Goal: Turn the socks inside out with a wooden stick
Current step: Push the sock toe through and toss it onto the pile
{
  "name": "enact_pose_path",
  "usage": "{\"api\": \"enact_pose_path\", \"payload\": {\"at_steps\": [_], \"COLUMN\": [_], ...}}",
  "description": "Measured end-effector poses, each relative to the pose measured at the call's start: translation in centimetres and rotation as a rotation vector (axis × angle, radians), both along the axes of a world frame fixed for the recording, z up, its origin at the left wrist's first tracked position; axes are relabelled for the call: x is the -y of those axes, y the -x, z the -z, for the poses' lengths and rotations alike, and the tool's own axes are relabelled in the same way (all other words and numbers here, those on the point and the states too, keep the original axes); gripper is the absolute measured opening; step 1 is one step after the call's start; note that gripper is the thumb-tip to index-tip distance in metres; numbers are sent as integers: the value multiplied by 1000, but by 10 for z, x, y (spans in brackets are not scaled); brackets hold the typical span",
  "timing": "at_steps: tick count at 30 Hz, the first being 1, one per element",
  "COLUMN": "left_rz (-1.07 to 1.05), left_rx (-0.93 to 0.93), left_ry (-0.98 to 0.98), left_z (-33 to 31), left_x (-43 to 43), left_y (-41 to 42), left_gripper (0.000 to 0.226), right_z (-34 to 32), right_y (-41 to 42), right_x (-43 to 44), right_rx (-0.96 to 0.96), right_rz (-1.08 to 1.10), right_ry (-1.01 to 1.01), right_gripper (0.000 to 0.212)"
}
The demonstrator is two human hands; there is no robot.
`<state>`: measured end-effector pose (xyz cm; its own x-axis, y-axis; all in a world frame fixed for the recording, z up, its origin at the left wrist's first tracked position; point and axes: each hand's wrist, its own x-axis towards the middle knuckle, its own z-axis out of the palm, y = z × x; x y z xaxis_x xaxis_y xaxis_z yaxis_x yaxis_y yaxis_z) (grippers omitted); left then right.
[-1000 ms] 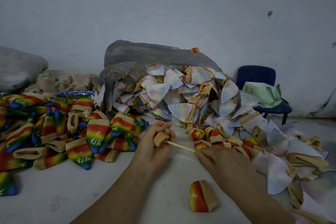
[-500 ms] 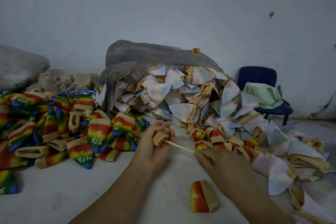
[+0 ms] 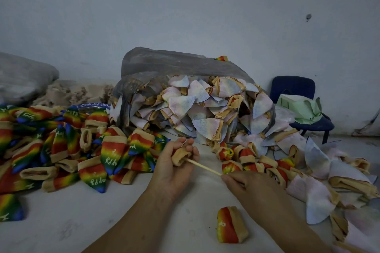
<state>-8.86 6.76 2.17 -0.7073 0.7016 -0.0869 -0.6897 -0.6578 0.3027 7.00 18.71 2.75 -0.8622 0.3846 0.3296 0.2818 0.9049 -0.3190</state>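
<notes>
The sock (image 3: 181, 155) being worked sits just left of centre frame, a tan cuff bunched inside the left hand (image 3: 174, 172). That hand's fingers are curled round it, and the opening faces lower right. The wooden stick (image 3: 204, 167) enters that opening and slants down to the right, its long axis running from the cuff to the right hand (image 3: 255, 189). The right hand pinches the far end between thumb and fingertips. So the sock lies up and to the left of those fingers, straight along the stick. I'd say any push has to follow that line while the left hand braces the cuff, or the tip may snag sideways.

Low in the frame, under the right wrist, a rolled rainbow sock (image 3: 231, 225) lies alone on the pale surface (image 3: 102, 222). A heap of rainbow socks (image 3: 61, 150) fills the middle left. At centre, a plastic bag (image 3: 174, 61) spills pale socks (image 3: 205, 109).
</notes>
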Motion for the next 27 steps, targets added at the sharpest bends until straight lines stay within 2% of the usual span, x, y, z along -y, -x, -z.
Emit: {"api": "enact_pose_path", "payload": {"at_steps": [4,10,14,19,22,24,27], "left_rz": [-26,19,17,47,43,-26,-196], "left_rx": [15,-35,-42,1,-49,-137,-363], "left_ry": [-18,3,-4,-113,-102,35,470], "left_z": [1,3,2,-4,-6,-3,2], "left_x": [2,-3,-4,-8,-12,-16,-18], "left_y": [3,1,-1,-4,-4,-5,-8], "left_gripper": [27,18,13,7,22,32,41], "right_z": [-1,2,3,4,6,7,5], "right_y": [2,4,5,10,14,14,12], "right_x": [-1,1,4,14,20,22,16], "right_rx": [-40,-3,-17,-23,-51,-52,-4], "right_rz": [-9,-4,10,4,8,7,25], "right_ry": [6,-57,38,176,283,320,252], "right_gripper": [38,43,42,35,27,26,27]}}
